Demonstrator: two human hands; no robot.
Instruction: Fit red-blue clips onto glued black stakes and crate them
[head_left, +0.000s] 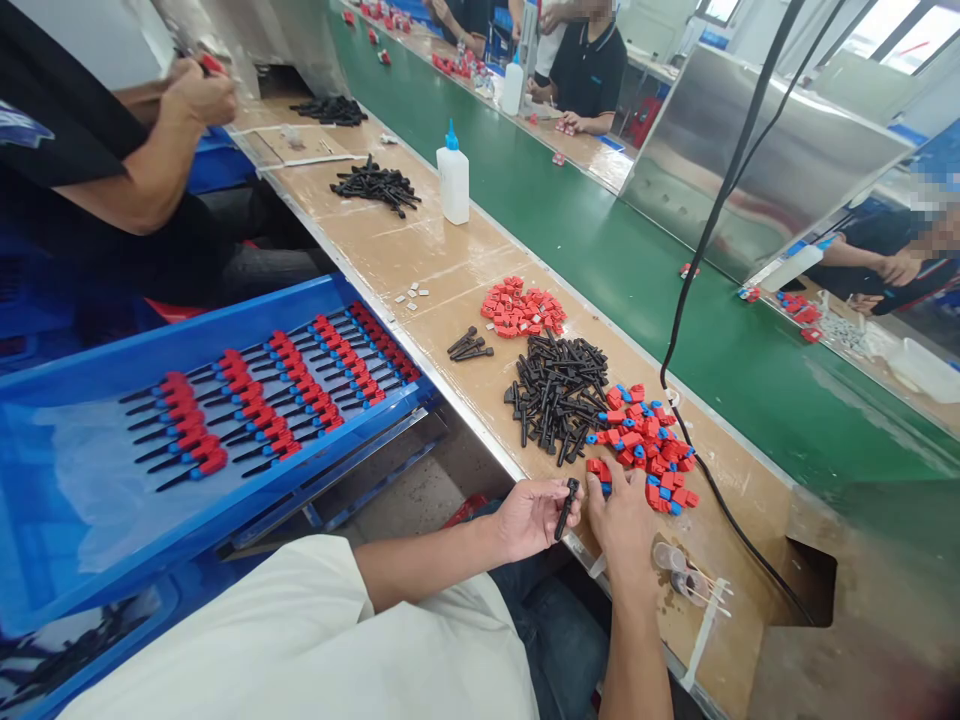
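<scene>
My left hand [529, 518] is closed around a black plastic rod [567, 512] with a thicker head, held tilted over the table's front edge. Just right of it, my right hand [624, 515] reaches to the near side of a pile of red-and-blue plastic pieces [641, 430]. Its thumb and forefinger pinch one red-and-blue plastic piece [599, 469], though the fingers hide part of the contact. Beyond my hands lies a heap of black plastic rods [559, 385], with a few more rods [470, 345] apart to its left. Behind them is a pile of red pieces [523, 306].
At left a blue tray [45, 400] holds rows of joined rods and red-blue pieces. A white bottle [454, 185] stands upright farther back. Small cups [688, 582] with swabs sit right of my hand. A black cable [720, 495] crosses the table. A co-worker's hands [201, 95] work at far left.
</scene>
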